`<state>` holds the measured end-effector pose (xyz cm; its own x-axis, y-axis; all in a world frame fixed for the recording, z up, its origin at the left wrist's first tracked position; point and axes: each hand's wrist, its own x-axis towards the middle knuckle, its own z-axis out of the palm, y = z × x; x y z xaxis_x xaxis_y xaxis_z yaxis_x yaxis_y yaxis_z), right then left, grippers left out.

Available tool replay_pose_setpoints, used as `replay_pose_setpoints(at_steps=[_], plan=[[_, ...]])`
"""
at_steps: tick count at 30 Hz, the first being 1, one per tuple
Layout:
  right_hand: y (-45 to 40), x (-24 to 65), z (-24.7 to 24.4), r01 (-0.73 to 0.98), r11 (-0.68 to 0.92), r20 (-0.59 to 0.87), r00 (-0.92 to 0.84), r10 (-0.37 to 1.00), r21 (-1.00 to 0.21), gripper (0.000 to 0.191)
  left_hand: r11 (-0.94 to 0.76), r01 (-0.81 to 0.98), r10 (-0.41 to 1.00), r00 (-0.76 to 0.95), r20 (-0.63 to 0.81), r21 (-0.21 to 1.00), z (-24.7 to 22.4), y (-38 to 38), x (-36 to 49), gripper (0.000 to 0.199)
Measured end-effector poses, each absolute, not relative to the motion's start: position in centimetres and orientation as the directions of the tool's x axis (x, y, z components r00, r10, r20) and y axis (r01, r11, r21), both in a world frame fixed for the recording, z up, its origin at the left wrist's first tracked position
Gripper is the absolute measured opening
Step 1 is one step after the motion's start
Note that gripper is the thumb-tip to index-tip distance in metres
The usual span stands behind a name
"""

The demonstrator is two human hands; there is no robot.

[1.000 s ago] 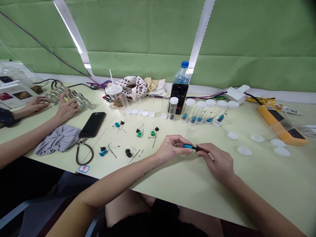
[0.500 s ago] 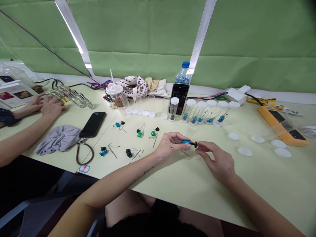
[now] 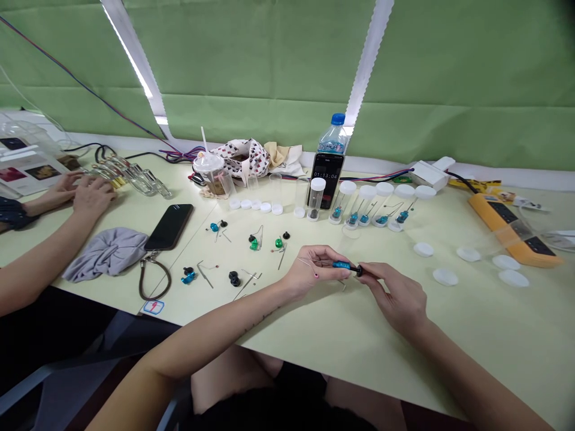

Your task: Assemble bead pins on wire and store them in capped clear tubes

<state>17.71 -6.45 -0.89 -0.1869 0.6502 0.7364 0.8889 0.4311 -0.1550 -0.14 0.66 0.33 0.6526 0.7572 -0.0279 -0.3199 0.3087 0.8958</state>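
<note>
My left hand (image 3: 312, 272) and my right hand (image 3: 395, 293) meet over the pale yellow table (image 3: 287, 311). Between them is a small blue part with a black tip (image 3: 347, 267) and a thin wire running left. My left fingers pinch its blue body, while my right fingertips pinch the black end. Loose green pieces (image 3: 254, 244), black knobs (image 3: 233, 278), a blue piece (image 3: 188, 276) and bent wires lie to the left. Capped clear tubes (image 3: 366, 205) holding blue parts stand beyond my hands.
A co-worker's hands (image 3: 78, 190) rest beside glass pieces at the far left. A black smartphone (image 3: 169, 227) and grey cloth (image 3: 105, 254) lie there too. A timer phone (image 3: 327, 178) leans on a water bottle (image 3: 333, 134). White caps (image 3: 444, 276) and an orange power strip (image 3: 503, 224) sit right.
The blue part and both my hands have dropped slightly toward me since half a second ago. Over the last second, the co-worker's hand has moved left, off the glass pieces.
</note>
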Motion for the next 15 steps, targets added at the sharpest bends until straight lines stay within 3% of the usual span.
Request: replay_pose_setpoints(at_steps=[15], plan=[[-6.48, 17.63, -0.64, 0.863, 0.460, 0.706, -0.193, 0.681, -0.208, 0.011, 0.309, -0.323, 0.746, 0.666, -0.017, 0.895, 0.40, 0.56, -0.13, 0.037]])
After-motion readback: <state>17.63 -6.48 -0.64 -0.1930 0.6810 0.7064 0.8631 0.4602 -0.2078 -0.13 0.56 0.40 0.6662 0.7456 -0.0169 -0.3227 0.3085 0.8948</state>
